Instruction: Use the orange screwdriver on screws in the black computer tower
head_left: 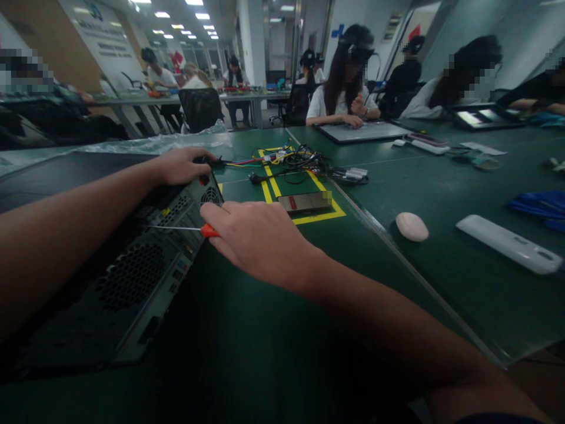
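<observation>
A black desktop computer case (132,271) lies on its side on the green mat, its perforated rear panel facing me. My right hand (256,235) is closed on an orange-handled screwdriver (207,230), whose thin shaft points left at the rear panel. My left hand (180,165) rests curled over the case's far top corner, next to a small fan grille (210,195). A bundle of coloured cables (286,159) lies just beyond that hand.
A yellow-taped square (318,217) on the mat holds a flat brown drive (304,202). To the right lie a pink oval mouse (411,226), a long white bar (507,242) and blue cloth (541,207). Crumpled clear plastic (168,141) sits behind. Other people sit at far tables.
</observation>
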### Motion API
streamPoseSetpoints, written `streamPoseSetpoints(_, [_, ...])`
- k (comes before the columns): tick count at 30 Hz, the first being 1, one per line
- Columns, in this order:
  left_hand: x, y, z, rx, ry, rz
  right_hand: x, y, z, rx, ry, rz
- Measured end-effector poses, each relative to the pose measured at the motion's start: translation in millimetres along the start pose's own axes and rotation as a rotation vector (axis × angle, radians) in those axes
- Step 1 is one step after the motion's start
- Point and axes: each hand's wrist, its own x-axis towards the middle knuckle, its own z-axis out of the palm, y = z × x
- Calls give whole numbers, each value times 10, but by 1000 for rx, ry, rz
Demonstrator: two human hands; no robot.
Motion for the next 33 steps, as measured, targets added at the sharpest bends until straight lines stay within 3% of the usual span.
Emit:
streamPoseSetpoints(24, [9, -16, -11, 3, 15, 15, 19, -71, -29, 30, -61, 40])
streamPoseSetpoints(33, [28, -31, 3, -42, 12, 1, 28, -51, 38, 7, -10, 9])
